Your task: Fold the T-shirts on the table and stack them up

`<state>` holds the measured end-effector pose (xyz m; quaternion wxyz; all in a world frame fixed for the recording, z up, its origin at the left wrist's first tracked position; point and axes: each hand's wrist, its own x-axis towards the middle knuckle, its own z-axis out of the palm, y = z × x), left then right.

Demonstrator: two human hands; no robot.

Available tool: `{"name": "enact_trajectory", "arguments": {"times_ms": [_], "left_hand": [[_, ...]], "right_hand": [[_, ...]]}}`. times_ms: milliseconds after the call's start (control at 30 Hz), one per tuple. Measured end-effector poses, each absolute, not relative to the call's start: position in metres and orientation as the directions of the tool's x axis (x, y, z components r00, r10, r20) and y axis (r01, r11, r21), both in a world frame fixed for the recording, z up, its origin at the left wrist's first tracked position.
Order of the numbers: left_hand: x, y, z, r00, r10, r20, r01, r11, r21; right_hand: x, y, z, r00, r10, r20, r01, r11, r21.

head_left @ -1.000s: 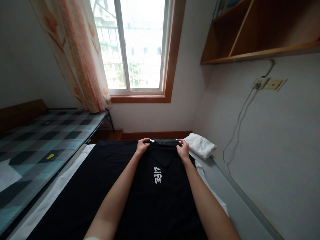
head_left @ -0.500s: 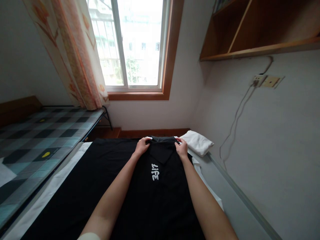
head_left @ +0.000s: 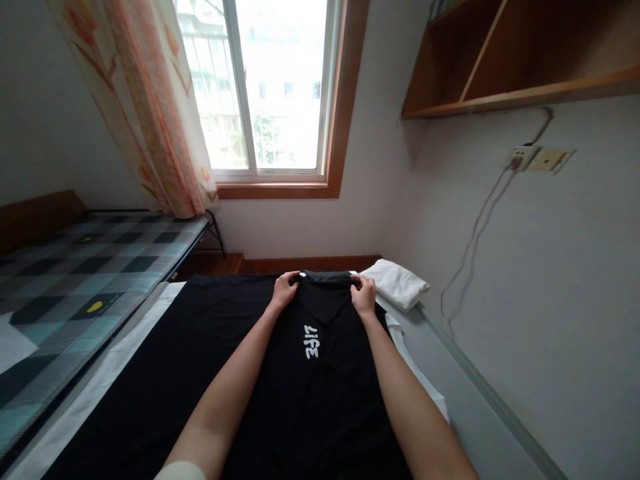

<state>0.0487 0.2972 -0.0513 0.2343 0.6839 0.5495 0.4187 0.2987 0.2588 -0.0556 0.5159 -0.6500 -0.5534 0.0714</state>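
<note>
A black shirt (head_left: 310, 393) with white lettering on it lies spread in front of me on a black cloth surface. Its folded collar edge (head_left: 327, 275) is at the far end, between my two hands. My left hand (head_left: 286, 291) pinches the left end of this edge, fingers closed over the fabric. At the right end, my right hand (head_left: 363, 295) grips the edge between thumb and fingers. A folded white cloth (head_left: 397, 283) lies just beyond my right hand. The shirt's near end runs out of view between my forearms.
A bed with a checked mattress (head_left: 125, 253) stands on the left, a paper on it. Ahead are a window (head_left: 280, 87) and a flowered curtain (head_left: 145, 113). A wooden shelf (head_left: 520, 93) juts from the right wall above a socket (head_left: 543, 160) with a hanging cord.
Both hands keep their hold on the collar edge and have barely moved. The fabric between them sags slightly differently, and the view has shifted a little.
</note>
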Motion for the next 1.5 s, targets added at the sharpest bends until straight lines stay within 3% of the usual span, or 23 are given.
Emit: {"name": "enact_trajectory", "arguments": {"times_ms": [300, 633, 767, 833, 933, 1100, 1267, 1500], "left_hand": [[0.049, 0.301, -0.055, -0.005, 0.951, 0.308, 0.449, -0.273, 0.851], [0.051, 0.31, -0.063, -0.068, 0.955, 0.289, 0.318, -0.254, 0.913], [0.053, 0.303, -0.06, -0.082, 0.944, 0.321, 0.351, -0.274, 0.896], [0.057, 0.297, -0.056, -0.079, 0.918, 0.389, 0.444, -0.317, 0.838], [0.067, 0.286, -0.051, 0.067, 0.861, 0.504, 0.645, -0.423, 0.637], [0.08, 0.274, -0.056, 0.354, 0.851, 0.389, 0.778, -0.498, 0.383], [0.074, 0.277, -0.064, 0.315, 0.904, 0.289, 0.843, -0.406, 0.353], [0.062, 0.282, -0.062, 0.196, 0.944, 0.266, 0.887, -0.287, 0.363]], "right_hand": [[0.291, 0.259, -0.062, 0.345, 0.765, 0.543, 0.707, 0.169, -0.687], [0.294, 0.26, -0.065, 0.368, 0.758, 0.539, 0.684, 0.171, -0.709], [0.289, 0.254, -0.056, 0.346, 0.76, 0.55, 0.781, 0.091, -0.617], [0.281, 0.249, -0.048, 0.267, 0.772, 0.576, 0.856, 0.084, -0.51], [0.263, 0.242, -0.04, 0.035, 0.835, 0.549, 0.914, 0.196, -0.356], [0.241, 0.238, -0.049, -0.16, 0.934, 0.318, 0.949, 0.234, -0.212], [0.243, 0.238, -0.059, -0.133, 0.977, 0.166, 0.973, 0.16, -0.166], [0.243, 0.241, -0.06, -0.105, 0.986, 0.13, 0.978, 0.126, -0.165]]}}
